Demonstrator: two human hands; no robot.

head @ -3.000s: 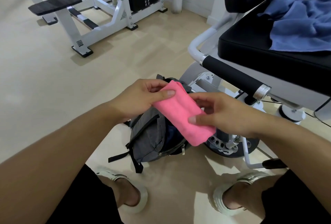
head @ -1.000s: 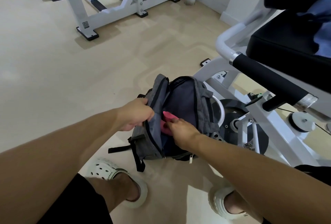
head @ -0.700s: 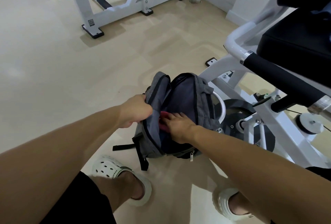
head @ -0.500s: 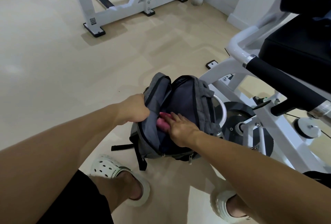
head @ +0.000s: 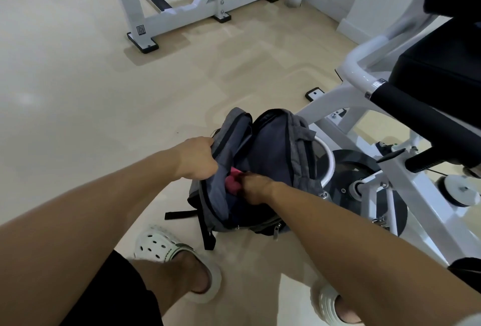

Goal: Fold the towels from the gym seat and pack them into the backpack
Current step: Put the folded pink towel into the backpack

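Note:
A grey backpack (head: 276,143) stands open on the floor beside the gym machine. My left hand (head: 197,157) grips the backpack's front flap and holds the opening wide. My right hand (head: 256,187) reaches inside the main compartment and holds the folded pink towel (head: 232,182), which is mostly sunk into the bag. Only a small pink part shows between the flap and my fingers. The black gym seat (head: 442,65) is at the right edge; the blue towel is out of view.
The white frame of the machine (head: 406,195) and its black padded roller (head: 421,117) stand just right of the backpack. Another white bench machine (head: 182,5) is at the back. My feet in white clogs (head: 166,247) are near the bag, on beige floor (head: 78,91).
Three seconds ago both hands held the folded pink towel above the bag. Since then my left hand has taken the flap and my right hand has pushed the towel deeper inside.

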